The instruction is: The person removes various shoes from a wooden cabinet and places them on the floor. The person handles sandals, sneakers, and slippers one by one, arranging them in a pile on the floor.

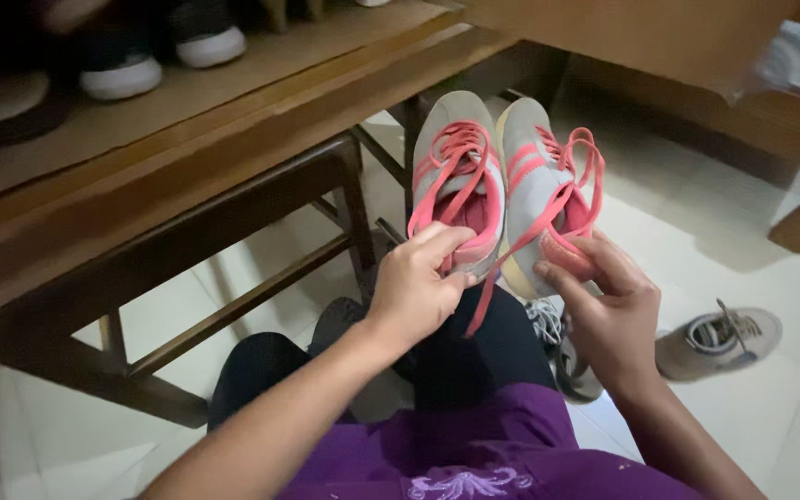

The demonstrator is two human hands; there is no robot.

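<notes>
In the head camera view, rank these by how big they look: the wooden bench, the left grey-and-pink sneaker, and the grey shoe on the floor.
1. Wooden bench
2. Left grey-and-pink sneaker, though it is held nearer the camera
3. Grey shoe on the floor

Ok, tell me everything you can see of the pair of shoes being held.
The pair of shoes is grey with pink stripes, pink laces and pink lining, in what looks like fabric or suede. They sit side by side, toes pointing away, openings facing the camera, above the person's lap. The left hand grips the heel of the left shoe; the right hand holds the heel of the right one. A loose pink lace hangs down between the hands.
</notes>
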